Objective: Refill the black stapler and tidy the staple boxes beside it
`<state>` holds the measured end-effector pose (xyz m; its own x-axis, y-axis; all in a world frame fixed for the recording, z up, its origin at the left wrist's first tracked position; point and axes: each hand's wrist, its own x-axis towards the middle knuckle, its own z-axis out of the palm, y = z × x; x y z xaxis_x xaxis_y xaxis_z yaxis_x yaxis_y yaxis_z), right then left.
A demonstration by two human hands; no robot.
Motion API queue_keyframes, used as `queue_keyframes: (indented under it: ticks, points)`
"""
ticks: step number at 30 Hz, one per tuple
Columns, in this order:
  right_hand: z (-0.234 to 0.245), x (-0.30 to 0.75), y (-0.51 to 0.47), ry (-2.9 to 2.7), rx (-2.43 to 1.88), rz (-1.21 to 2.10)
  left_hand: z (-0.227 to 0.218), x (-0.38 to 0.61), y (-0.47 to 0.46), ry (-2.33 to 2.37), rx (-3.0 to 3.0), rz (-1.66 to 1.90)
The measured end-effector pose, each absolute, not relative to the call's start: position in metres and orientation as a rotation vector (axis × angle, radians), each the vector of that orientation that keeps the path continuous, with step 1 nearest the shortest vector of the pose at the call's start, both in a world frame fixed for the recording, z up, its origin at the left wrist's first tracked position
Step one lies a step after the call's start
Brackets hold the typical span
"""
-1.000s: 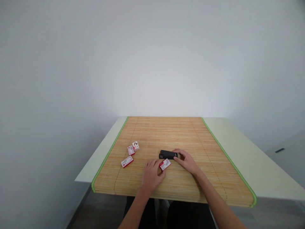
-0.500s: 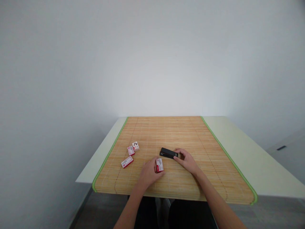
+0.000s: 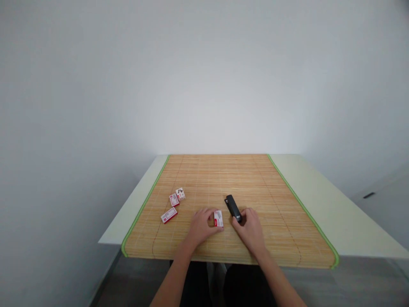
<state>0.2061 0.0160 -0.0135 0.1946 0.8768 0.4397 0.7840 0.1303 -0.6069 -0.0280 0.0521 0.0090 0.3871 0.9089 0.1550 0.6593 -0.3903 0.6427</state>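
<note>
**Head view: working two-handed, close to the near edge**

Reaching in with both forearms [image 3: 177,273] over the front edge of a bamboo mat [image 3: 220,175]. Seeing a long run of slats beyond the fingertips, stretching back toward the pale wall [image 3: 223,85]. On the right, having a broad stretch of slats out to the green trim [image 3: 336,257]; on the left, meeting three small boxes [image 3: 169,215] before the trim. Showing white strips of worktop [image 3: 322,204] beyond both side edges, wider on the right.

Curving the left hand [image 3: 200,225] half closed, spanning a white-and-red box [image 3: 218,218] between thumb and fingertips. Pinching the near end of a black stapler [image 3: 234,207] in the right hand [image 3: 252,228], with thumb and fingers close together. Having only a short gap between the two things, both being near the middle of the mat's front part.

Pointing the stapler's rounded far end away and slightly left, with the base peeking out along its left side and a small pale mark showing near the grip. Showing gray print and a red patch on the box's top face, lettering being too small for reading. Being unable to tell resting from lifting for either.
</note>
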Motion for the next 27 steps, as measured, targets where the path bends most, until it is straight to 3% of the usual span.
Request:
queue_keyframes:
  ticks: [7,27]
  points:
    - [-0.013,0.19,-0.009,-1.627,-1.691,0.118,0.004,-0.025,0.053,1.318,2.193,0.715]
    - [-0.019,0.241,0.006,-2.069,-1.505,0.47,0.006,-0.023,0.06,1.281,2.2,0.628]
